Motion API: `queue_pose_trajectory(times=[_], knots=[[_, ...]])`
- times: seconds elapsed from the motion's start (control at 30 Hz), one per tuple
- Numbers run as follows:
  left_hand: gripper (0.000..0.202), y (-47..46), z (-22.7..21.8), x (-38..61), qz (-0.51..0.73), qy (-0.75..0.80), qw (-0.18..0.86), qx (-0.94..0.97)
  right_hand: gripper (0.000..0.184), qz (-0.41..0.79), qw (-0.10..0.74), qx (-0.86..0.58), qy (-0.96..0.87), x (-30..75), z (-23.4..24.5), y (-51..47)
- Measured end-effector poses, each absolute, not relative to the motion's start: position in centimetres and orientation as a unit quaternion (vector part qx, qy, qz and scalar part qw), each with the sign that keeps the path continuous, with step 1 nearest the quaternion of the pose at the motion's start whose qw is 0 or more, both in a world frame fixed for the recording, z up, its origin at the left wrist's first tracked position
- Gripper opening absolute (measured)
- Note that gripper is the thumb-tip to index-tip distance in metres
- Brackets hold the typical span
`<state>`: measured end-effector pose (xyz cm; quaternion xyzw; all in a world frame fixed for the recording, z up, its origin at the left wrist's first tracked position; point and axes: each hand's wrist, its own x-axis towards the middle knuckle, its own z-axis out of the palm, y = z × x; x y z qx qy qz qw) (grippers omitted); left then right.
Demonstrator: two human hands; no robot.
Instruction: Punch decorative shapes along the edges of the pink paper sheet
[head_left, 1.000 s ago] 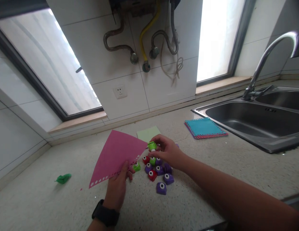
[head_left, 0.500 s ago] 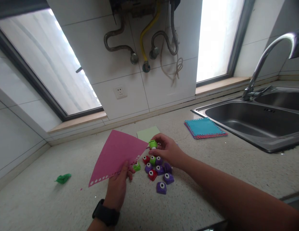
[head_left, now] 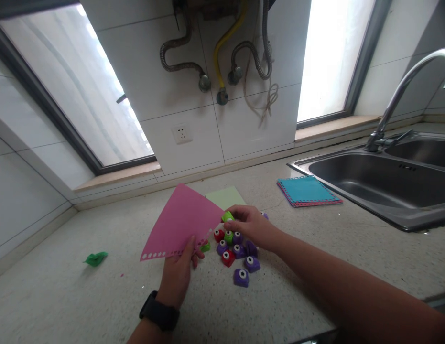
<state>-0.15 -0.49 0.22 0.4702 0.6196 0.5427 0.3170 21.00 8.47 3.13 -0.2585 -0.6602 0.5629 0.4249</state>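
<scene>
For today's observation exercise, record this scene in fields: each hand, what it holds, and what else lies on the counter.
left hand: holds pink paper, its lower edge punched
right hand: pinches green punch at the paper's right edge
below hands: small punches, red, green and purple, on counter
elsewhere: green sheet behind; paper stack by sink; green scrap far left

Blown-out window [head_left: 330, 52] glare, warped edges
</scene>
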Motion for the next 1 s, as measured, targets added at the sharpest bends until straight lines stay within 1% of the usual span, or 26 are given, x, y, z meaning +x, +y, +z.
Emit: queue_pose_trajectory(times=[0.07, 0.3, 0.57, 0.67, 0.73, 0.87, 1.0], knots=[[0.051, -0.5, 0.3, 0.0, 0.542, 0.611, 0.337, 0.469, 0.026, 0.589, 0.400, -0.255, -0.654, 20.9, 3.1, 8.4], [0.044, -0.8, 0.6, 0.2, 0.527, 0.591, 0.367, 0.488, 0.038, 0.679, 0.342, -0.262, -0.595, 20.3, 2.3, 8.0], [0.042, -0.8, 0.2, -0.3, 0.514, 0.572, 0.382, 0.512, 0.038, 0.711, 0.380, -0.237, -0.542, 19.5, 2.1, 7.9], [0.042, -0.7, 0.0, -0.5, 0.504, 0.571, 0.386, 0.521, 0.037, 0.748, 0.365, -0.260, -0.489, 19.3, 2.5, 7.9], [0.041, -0.6, 0.0, -0.5, 0.502, 0.570, 0.390, 0.521, 0.032, 0.770, 0.350, -0.276, -0.456, 19.2, 2.7, 7.9], [0.038, -0.7, 0.2, -0.4, 0.506, 0.562, 0.399, 0.519, 0.025, 0.745, 0.355, -0.271, -0.495, 19.2, 2.7, 7.8], [0.036, -0.8, 0.4, -0.3, 0.505, 0.561, 0.399, 0.521, 0.030, 0.714, 0.354, -0.281, -0.535, 19.2, 2.6, 7.5]])
